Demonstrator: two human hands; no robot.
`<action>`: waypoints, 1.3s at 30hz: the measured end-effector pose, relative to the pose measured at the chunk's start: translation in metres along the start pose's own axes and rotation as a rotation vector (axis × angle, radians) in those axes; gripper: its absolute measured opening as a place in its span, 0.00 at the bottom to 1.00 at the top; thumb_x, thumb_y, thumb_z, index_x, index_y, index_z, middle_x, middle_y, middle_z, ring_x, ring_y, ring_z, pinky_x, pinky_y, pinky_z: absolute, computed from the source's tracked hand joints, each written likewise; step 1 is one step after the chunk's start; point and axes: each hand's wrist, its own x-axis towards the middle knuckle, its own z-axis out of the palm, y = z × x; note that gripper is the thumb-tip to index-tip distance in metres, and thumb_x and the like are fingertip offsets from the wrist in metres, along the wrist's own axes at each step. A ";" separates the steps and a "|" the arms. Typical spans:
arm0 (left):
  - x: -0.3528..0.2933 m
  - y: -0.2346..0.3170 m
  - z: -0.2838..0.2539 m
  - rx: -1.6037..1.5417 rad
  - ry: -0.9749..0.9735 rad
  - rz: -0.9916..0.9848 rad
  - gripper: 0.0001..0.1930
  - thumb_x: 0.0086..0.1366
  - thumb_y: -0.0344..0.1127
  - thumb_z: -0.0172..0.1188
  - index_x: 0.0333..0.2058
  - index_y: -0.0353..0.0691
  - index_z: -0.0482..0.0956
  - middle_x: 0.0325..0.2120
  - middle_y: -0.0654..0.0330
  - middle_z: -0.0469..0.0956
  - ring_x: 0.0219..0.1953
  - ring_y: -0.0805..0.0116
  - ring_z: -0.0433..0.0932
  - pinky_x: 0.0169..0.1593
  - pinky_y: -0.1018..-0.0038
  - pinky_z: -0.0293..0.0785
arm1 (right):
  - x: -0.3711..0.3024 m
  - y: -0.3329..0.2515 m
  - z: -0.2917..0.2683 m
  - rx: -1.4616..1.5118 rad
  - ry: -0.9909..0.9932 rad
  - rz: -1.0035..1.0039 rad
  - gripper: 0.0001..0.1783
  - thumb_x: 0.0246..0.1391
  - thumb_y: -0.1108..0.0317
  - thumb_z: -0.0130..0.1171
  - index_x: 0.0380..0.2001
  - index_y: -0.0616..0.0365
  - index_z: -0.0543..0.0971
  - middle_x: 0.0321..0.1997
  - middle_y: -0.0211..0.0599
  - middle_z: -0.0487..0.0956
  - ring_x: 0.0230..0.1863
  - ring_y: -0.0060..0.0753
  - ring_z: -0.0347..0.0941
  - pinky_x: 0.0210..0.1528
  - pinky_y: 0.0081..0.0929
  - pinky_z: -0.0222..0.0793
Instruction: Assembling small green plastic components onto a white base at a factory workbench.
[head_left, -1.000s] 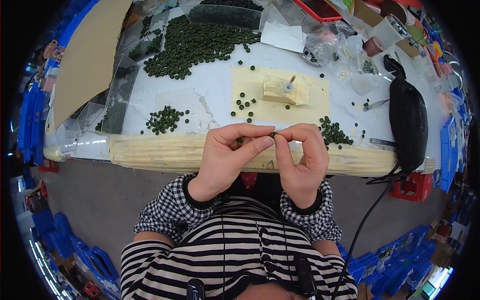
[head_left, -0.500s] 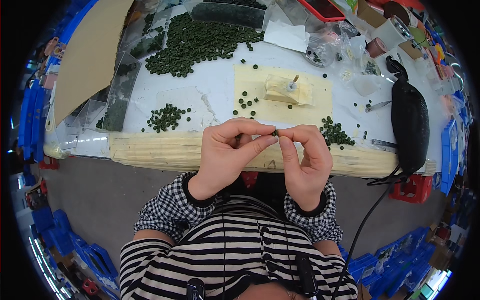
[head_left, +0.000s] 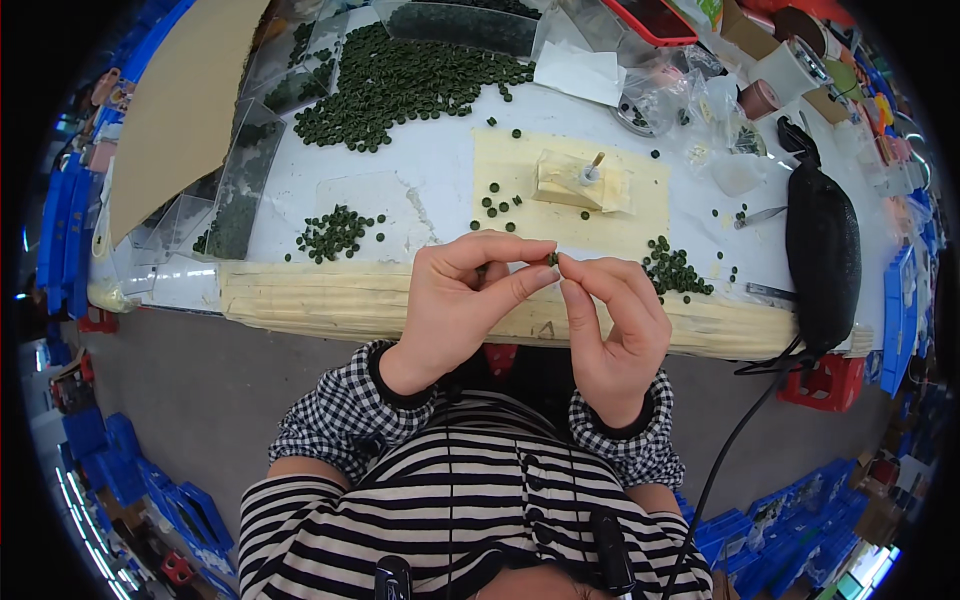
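Observation:
A small dark green round piece point(head_left: 554, 258) is pinched between the thumb and forefinger of my left hand point(head_left: 450, 300), above the table's near edge. My right hand point(head_left: 622, 325) meets it from the other side, fingers curled and the forefinger tip against the piece; fingertips hide most of it. Beyond my hands, a tape-wrapped block point(head_left: 570, 182) with a short upright peg point(head_left: 597, 161) stands on a cream-coloured sheet point(head_left: 640, 225). Loose green pieces lie on the sheet. Small heaps of the same pieces lie left point(head_left: 335, 233) and right point(head_left: 675, 270) of my hands.
A large heap of green pieces point(head_left: 400, 85) spreads at the back, near clear trays point(head_left: 245, 170) and cardboard point(head_left: 185, 120). At right lie tweezers point(head_left: 762, 216), a black pouch point(head_left: 822, 250) with a cable, and plastic bags point(head_left: 650, 105). Padding point(head_left: 300, 300) covers the front edge.
My right thumb has moved slightly away from the forefinger. Both hands stay nearly in place around the green piece; the whole view has shifted a little.

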 end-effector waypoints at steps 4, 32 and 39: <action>0.001 0.000 0.007 -0.116 0.043 0.008 0.11 0.57 0.24 0.64 0.40 0.35 0.81 0.24 0.71 0.74 0.21 0.89 0.58 0.24 0.89 0.54 | -0.001 0.001 0.000 -0.013 0.010 -0.029 0.12 0.45 0.82 0.62 0.36 0.64 0.81 0.30 0.39 0.77 0.30 0.32 0.74 0.32 0.22 0.69; 0.008 0.000 -0.006 0.025 -0.058 0.057 0.09 0.56 0.22 0.63 0.36 0.36 0.83 0.28 0.64 0.80 0.25 0.85 0.70 0.27 0.88 0.65 | 0.000 0.006 -0.007 -0.124 -0.086 -0.228 0.20 0.41 0.84 0.63 0.42 0.62 0.81 0.32 0.37 0.78 0.29 0.32 0.72 0.30 0.23 0.67; 0.009 0.010 -0.005 0.343 -0.098 0.392 0.11 0.53 0.17 0.63 0.36 0.33 0.82 0.30 0.58 0.78 0.31 0.78 0.75 0.32 0.84 0.69 | -0.006 0.011 -0.013 0.217 -0.149 0.090 0.15 0.47 0.82 0.61 0.41 0.63 0.81 0.33 0.38 0.78 0.31 0.26 0.72 0.32 0.19 0.68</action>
